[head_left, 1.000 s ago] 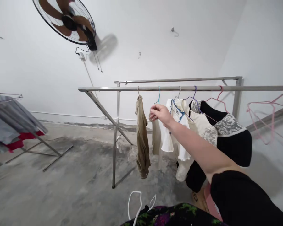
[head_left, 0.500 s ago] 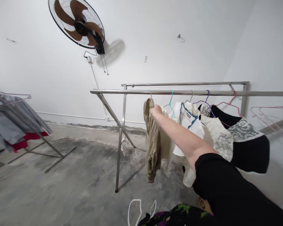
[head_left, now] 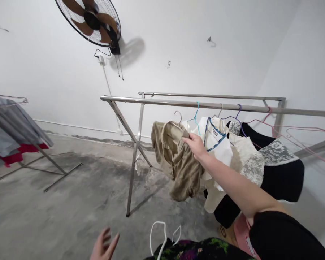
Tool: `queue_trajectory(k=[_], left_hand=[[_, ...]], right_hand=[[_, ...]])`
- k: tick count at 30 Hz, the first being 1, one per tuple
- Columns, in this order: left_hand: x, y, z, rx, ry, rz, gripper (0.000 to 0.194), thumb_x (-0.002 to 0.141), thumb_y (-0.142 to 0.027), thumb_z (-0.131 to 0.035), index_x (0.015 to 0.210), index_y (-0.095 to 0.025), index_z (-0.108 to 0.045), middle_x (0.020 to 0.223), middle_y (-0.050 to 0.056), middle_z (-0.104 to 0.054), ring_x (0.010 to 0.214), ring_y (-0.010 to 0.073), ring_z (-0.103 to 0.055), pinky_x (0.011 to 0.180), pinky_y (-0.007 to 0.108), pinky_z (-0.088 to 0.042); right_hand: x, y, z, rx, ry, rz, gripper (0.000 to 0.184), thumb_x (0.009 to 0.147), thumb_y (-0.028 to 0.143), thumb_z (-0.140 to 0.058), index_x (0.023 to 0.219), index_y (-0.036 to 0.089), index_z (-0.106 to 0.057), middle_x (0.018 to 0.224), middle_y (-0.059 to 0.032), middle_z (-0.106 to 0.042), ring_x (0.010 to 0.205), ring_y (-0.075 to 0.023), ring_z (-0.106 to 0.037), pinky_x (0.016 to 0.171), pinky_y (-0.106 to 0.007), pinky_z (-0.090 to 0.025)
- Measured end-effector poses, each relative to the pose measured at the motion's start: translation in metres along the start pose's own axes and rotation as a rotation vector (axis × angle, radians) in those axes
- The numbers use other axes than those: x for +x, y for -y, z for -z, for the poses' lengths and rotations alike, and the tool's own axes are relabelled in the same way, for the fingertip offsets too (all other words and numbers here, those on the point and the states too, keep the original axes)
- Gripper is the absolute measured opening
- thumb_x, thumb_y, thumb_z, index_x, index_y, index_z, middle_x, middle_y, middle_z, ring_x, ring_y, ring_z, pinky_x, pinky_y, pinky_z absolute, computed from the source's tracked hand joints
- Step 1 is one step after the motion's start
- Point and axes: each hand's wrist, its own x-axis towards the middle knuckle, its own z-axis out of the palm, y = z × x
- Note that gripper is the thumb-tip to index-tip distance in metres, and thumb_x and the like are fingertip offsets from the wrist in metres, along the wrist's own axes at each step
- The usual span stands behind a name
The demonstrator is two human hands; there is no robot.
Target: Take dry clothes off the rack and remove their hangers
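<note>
My right hand (head_left: 197,146) grips a khaki shirt (head_left: 178,160) on a wire hanger, off the steel rail (head_left: 157,102) and swung out to the left below it. My left hand (head_left: 104,245) is at the bottom edge, fingers spread, holding nothing. Still hanging on the rail are a white top with blue trim (head_left: 216,139), a cream lace garment (head_left: 246,159) and a black garment with lace (head_left: 281,169). Several empty pink hangers (head_left: 300,131) hang at the right.
A second rail (head_left: 206,96) runs behind the first. Another rack with grey and red clothes (head_left: 11,137) stands at the left. A fan (head_left: 89,20) hangs on the white wall. A white hanger (head_left: 159,236) lies on floral fabric (head_left: 203,249) below.
My right hand took hold of the khaki shirt at its hanger and lifted it off the rail toward me. My left hand came into view at the bottom.
</note>
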Motion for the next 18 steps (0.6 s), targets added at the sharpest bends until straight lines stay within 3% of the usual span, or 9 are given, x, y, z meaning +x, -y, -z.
queue_trajectory(k=[3, 6, 9, 12, 15, 18], left_hand=[[0.037, -0.037, -0.025, 0.029, -0.092, -0.158, 0.080, 0.067, -0.062, -0.061, 0.135, -0.025, -0.039, 0.126, 0.015, -0.053, 0.105, 0.0357, -0.062, 0.074, 0.049, -0.057], [0.054, -0.087, -0.055, 0.099, -0.164, -0.449, 0.082, 0.073, -0.052, -0.063, 0.143, -0.025, -0.028, 0.140, 0.015, -0.039, 0.127, 0.0330, -0.045, 0.100, 0.051, -0.044], [0.045, -0.136, -0.087, 0.157, -0.212, -0.689, 0.088, 0.074, -0.049, -0.066, 0.145, -0.023, -0.021, 0.149, 0.015, -0.027, 0.139, 0.0305, -0.026, 0.112, 0.048, -0.029], [0.028, -0.173, -0.113, 0.304, -0.182, -0.776, 0.086, 0.073, -0.052, -0.066, 0.144, -0.020, -0.027, 0.152, 0.017, -0.020, 0.141, 0.0366, -0.016, 0.112, 0.055, -0.023], [0.021, -0.190, -0.127, 0.459, -0.078, -0.765, 0.059, 0.082, -0.038, -0.057, 0.136, -0.020, -0.040, 0.146, 0.017, -0.034, 0.137, 0.0397, -0.022, 0.106, 0.061, -0.026], [0.024, -0.189, -0.133, 0.500, 0.088, -0.816, 0.038, 0.085, -0.018, -0.042, 0.123, -0.015, -0.051, 0.124, 0.016, -0.053, 0.123, 0.0314, -0.040, 0.104, 0.049, -0.034]], right_hand=[[-0.056, -0.015, 0.014, 0.134, 0.110, -0.066, 0.024, 0.068, 0.038, -0.066, 0.077, 0.017, -0.059, 0.069, 0.0012, -0.057, 0.066, -0.0147, -0.052, 0.063, -0.024, -0.043], [-0.105, -0.023, 0.027, 0.196, 0.183, -0.137, 0.024, 0.071, 0.038, -0.068, 0.079, 0.017, -0.059, 0.069, 0.0012, -0.056, 0.068, -0.0151, -0.053, 0.065, -0.025, -0.045], [-0.143, -0.024, 0.042, 0.174, 0.234, -0.208, 0.022, 0.075, 0.038, -0.066, 0.080, 0.017, -0.060, 0.071, 0.0007, -0.058, 0.070, -0.0152, -0.054, 0.067, -0.026, -0.046], [-0.169, -0.025, 0.061, 0.181, 0.285, -0.242, 0.020, 0.078, 0.036, -0.065, 0.080, 0.017, -0.061, 0.076, 0.0000, -0.060, 0.074, -0.0153, -0.055, 0.070, -0.025, -0.045], [-0.185, -0.029, 0.086, 0.176, 0.293, -0.254, 0.019, 0.080, 0.035, -0.063, 0.081, 0.016, -0.061, 0.078, -0.0004, -0.061, 0.077, -0.0154, -0.056, 0.072, -0.025, -0.044], [-0.192, -0.033, 0.111, 0.136, 0.267, -0.280, 0.021, 0.080, 0.036, -0.063, 0.081, 0.015, -0.061, 0.077, -0.0006, -0.061, 0.076, -0.0155, -0.057, 0.072, -0.026, -0.045]])
